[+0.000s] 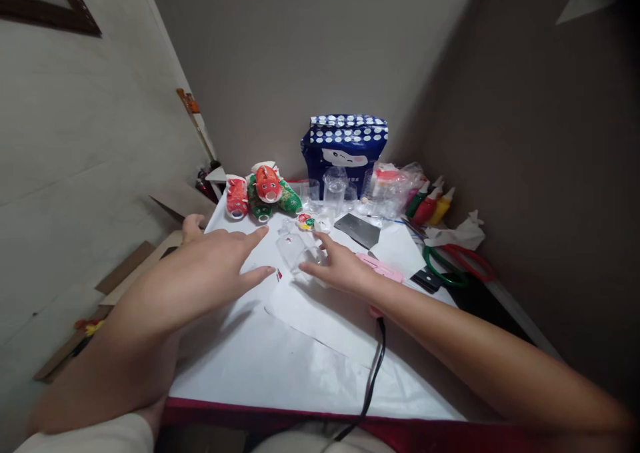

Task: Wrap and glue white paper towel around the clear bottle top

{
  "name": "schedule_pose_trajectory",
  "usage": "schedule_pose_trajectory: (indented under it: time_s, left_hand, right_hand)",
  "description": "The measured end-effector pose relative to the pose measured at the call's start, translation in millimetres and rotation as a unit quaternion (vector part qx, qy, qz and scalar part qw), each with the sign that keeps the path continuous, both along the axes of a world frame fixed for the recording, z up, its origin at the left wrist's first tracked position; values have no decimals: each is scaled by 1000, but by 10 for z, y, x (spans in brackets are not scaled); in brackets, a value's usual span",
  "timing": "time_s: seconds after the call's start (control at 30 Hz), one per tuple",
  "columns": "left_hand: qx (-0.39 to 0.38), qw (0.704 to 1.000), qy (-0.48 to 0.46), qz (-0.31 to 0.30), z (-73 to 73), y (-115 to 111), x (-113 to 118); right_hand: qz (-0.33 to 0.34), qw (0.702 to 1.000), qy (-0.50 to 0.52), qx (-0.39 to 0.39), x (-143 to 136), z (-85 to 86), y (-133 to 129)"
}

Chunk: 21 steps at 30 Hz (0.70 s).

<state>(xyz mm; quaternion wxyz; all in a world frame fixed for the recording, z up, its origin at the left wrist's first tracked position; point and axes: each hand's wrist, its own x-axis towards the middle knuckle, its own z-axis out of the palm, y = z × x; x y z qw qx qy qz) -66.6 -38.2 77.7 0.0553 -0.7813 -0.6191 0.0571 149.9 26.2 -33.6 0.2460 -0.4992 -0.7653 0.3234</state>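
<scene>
My left hand (220, 263) hovers over the left part of the table, thumb and forefinger stretched apart, with nothing in it. A clear plastic bottle (289, 246) lies just beyond its fingertips. My right hand (340, 263) has its thumb and fingers around a clear, round plastic cup-like piece (313, 256) beside that bottle. A small red-and-dark scrap (279, 276) lies near my left thumb. Behind the bottle is a small palette-like piece with red, green and yellow spots (305, 222). A white sheet (320, 316) lies under my right hand.
Red and green fish-shaped figures (269, 185) stand at the back left. A blue bag (345, 153) stands behind clear cups (334, 190). Paint bottles (433, 203), green-and-red-handled scissors (445, 266) and a dark card (357, 230) are to the right. A black cord (376, 366) crosses the front edge.
</scene>
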Motion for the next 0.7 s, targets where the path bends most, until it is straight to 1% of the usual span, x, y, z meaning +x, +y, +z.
schedule_pose_trajectory:
  time_s: [0.13,0.23,0.4,0.57,0.7]
  left_hand:
    - [9,1000,2,5,14,-9,11]
    - [14,1000,7,21,40,-20,26]
    - [11,1000,-1,19,57,-24,27]
    - [23,1000,3,14,32,-6,-3]
    - [28,999,21,10,14,0,-13]
  right_hand:
    - [13,1000,-7,-1,-78,28,18]
    - [10,1000,-5,5,-127,8,50]
    - [1,1000,-7,14,-173,-37,54]
    - [11,1000,0,1,-118,-45,58]
    - [8,1000,18,-8,12,8,138]
